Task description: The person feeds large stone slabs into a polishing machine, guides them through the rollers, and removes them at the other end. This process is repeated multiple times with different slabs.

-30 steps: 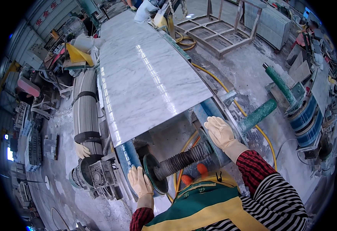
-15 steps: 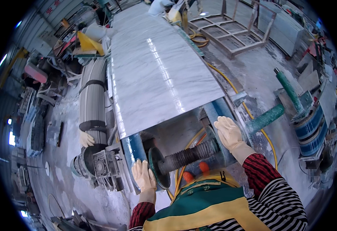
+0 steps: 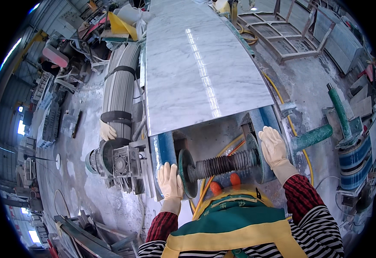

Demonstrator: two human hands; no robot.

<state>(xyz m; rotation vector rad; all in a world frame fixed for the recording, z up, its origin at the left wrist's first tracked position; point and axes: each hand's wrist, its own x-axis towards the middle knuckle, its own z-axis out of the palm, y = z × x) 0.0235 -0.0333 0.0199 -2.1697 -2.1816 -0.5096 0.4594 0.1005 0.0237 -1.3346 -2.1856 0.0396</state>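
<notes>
A long white, grey-veined polished stone slab (image 3: pixel 183 86) lies on a conveyor with two blue belts. My left hand (image 3: pixel 170 182), in a cream rubber glove, rests flat on the left blue belt (image 3: pixel 164 148), fingers stretched out just short of the slab's near edge. On the right blue belt (image 3: pixel 263 116) lies my gloved right hand (image 3: pixel 275 148), its fingers extended and slightly bent. Neither hand holds anything. Between them runs a ribbed roller shaft (image 3: pixel 226 167) with green end discs.
Left of the conveyor are a grey ribbed roll (image 3: pixel 119 90) with a cream glove (image 3: pixel 107 131) on it, and a motor gearbox (image 3: pixel 123 163). Yellow hoses (image 3: pixel 303 161) cross the floor at right, near a green crank-like bar (image 3: pixel 311 137). A metal frame (image 3: pixel 278 36) stands farther back.
My view has shifted, so the slab and conveyor sit farther right and a bit higher in the picture. Both hands stay on the belts, still spread flat.
</notes>
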